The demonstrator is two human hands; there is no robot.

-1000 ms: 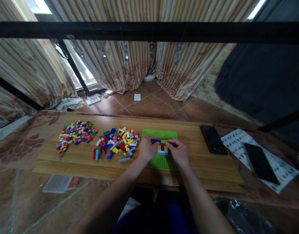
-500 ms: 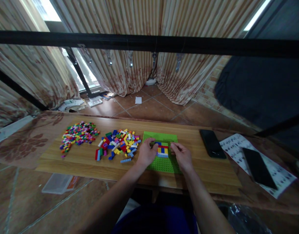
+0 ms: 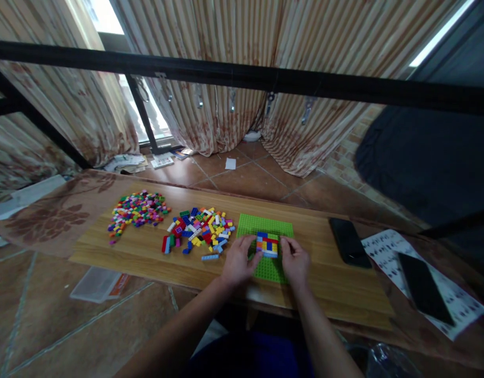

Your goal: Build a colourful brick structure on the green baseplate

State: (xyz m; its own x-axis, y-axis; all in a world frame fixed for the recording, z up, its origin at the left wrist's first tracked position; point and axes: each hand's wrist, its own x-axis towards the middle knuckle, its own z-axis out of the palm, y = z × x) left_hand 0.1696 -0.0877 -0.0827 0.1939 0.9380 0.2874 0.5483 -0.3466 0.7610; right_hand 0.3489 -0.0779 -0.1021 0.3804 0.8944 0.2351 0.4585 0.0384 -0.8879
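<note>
A small block of joined toy bricks (image 3: pixel 267 245) in blue, red, yellow, orange and white sits over the middle of a green studded baseplate (image 3: pixel 265 223). At its left side is my left hand (image 3: pixel 238 261), thumb and forefinger apart, fingertips close to the bricks; contact is unclear. My right hand (image 3: pixel 297 264) is at the block's right edge with thumb and fingers drawn together. Whatever those fingertips hold, if anything, is too small to make out. Left of the baseplate lies a pile of larger loose bricks (image 3: pixel 202 228).
A heap of tiny bricks (image 3: pixel 141 210) covers the left part of the wooden board (image 3: pixel 324 294). One phone (image 3: pixel 349 241) lies at the board's right end. Another dark phone (image 3: pixel 425 289) rests on a printed sheet (image 3: pixel 387 244). A black bar (image 3: pixel 226 73) crosses beyond the board.
The view has shifted, moving the scene a little. My right hand has come closer to the brick block's right edge. My left hand has dropped slightly along its left side.
</note>
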